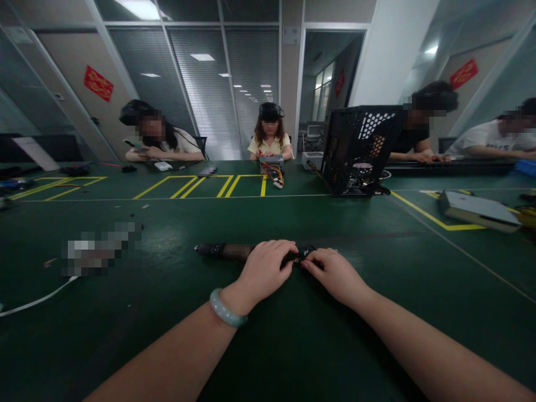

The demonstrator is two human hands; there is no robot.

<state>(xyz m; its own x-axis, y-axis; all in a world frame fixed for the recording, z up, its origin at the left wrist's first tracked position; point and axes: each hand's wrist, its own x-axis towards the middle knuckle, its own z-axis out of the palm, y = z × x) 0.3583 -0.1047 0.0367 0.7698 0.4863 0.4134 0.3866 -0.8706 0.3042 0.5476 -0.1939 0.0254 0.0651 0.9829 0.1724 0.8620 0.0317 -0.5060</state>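
Note:
A dark, slim electric screwdriver [234, 252] lies across the green table in front of me, its narrow bit end pointing left. My left hand [270, 262] is wrapped over its rear part, and a pale green bangle [226, 310] circles that wrist. Close to the right of it, my right hand [333, 273] pinches at the rear end, where a short black loop, like a cord [309, 250], shows above the fingers. What exactly the right fingertips grip is too small and dark to tell.
A black computer case [355, 151] stands at the far right of the green table [176, 357]. Beyond are a power supply with cables [272, 166] and several seated people. A silver box [477, 211] lies right; a blurred object with a white cable [46, 296] lies left.

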